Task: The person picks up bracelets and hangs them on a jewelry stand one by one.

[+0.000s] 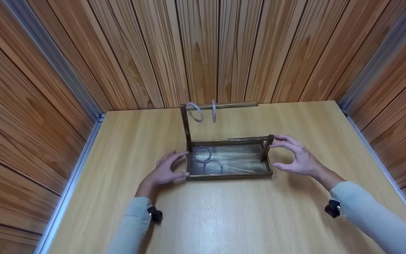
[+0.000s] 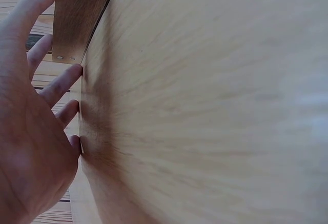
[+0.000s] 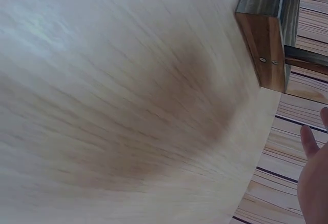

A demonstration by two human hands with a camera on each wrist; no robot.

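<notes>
A dark wooden tray stand [image 1: 229, 176] sits mid-table, with a tall post [image 1: 186, 128] at its left end and a shorter post [image 1: 266, 148] at its right. Two pale purple rings, a tilted one [image 1: 202, 118] and an edge-on one [image 1: 214, 116], hang on the upper bar [image 1: 240, 104]. Inside the tray lie two more, a back ring [image 1: 210, 155] and a front ring [image 1: 221, 168]. My left hand [image 1: 166, 170] spans the tray's left end, thumb and forefinger spread at its corners. Beside the right end is my right hand [image 1: 297, 158], fingers extended near the short post and thumb apart.
The light wooden table [image 1: 210, 215] extends around the stand. Plank-patterned walls [image 1: 203, 53] rise behind and on both sides, with metal rails [image 1: 72, 176] along the side edges. A lower bar [image 1: 248, 138] runs along the tray's back from the short post.
</notes>
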